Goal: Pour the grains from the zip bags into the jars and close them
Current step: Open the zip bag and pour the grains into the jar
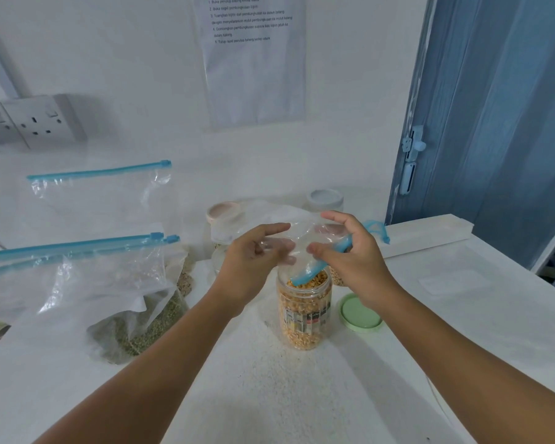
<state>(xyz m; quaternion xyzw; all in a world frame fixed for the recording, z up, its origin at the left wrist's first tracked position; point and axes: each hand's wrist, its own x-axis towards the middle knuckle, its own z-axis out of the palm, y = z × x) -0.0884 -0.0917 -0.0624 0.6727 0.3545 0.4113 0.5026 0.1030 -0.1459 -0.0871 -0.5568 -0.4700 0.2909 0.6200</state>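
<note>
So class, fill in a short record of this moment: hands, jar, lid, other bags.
left hand: holds the emptied zip bag
right hand: grips the bag's blue zip edge
jar: open, nearly full of yellow grains
green lid: on the table, right of the jar
other bags: lie left, one with green grains

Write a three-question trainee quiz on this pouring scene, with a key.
1. True or false: the green lid is screwed onto the jar.
2. What do both hands, left and right, hold over the jar?
A. a spoon B. a clear zip bag C. a funnel
3. Fill in: the bag of green grains lies to the jar's ____.

Key: 1 false, it lies on the table beside it; 2 B; 3 left.
</note>
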